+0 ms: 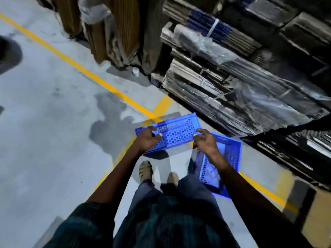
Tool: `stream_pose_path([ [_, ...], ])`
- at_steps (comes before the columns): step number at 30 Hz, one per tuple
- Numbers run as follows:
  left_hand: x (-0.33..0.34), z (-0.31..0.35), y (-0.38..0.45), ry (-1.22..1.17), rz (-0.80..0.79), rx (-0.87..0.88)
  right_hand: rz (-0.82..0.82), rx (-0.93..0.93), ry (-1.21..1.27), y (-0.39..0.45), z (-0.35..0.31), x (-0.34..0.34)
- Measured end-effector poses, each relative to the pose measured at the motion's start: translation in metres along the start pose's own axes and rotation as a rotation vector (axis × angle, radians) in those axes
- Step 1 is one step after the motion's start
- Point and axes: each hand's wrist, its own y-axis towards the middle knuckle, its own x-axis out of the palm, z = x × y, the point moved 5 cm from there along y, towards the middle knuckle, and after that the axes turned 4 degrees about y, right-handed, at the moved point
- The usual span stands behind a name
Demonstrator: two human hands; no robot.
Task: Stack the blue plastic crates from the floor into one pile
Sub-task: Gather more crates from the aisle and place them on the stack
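Smooth grey concrete floor [53,122], crossed by yellow painted lines [93,76]. Bundled flat cardboard [223,83] under crinkled clear plastic wrap is stacked at right, partly cut off. A slotted blue plastic crate [179,131] is held above the floor; a second crate [231,158] stands on the floor beneath the right arm, half hidden. The left hand [148,140] grips the crate's left end, fingers curled. The right hand [206,140] has spread, bent fingers at the crate's right end; its grip is unclear.
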Motion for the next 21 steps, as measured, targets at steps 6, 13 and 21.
stream_pose_path([
  [6,0.021,-0.043,0.108,0.01,0.013,-0.13,-0.097,-0.022,-0.199,0.119,0.029,0.05],
  [13,0.078,-0.128,0.263,0.12,0.03,-0.299,-0.3,-0.056,-0.599,0.289,0.107,0.113],
  [21,0.144,-0.204,0.391,0.426,0.021,-0.316,-0.443,-0.235,-0.892,0.407,0.164,0.167],
])
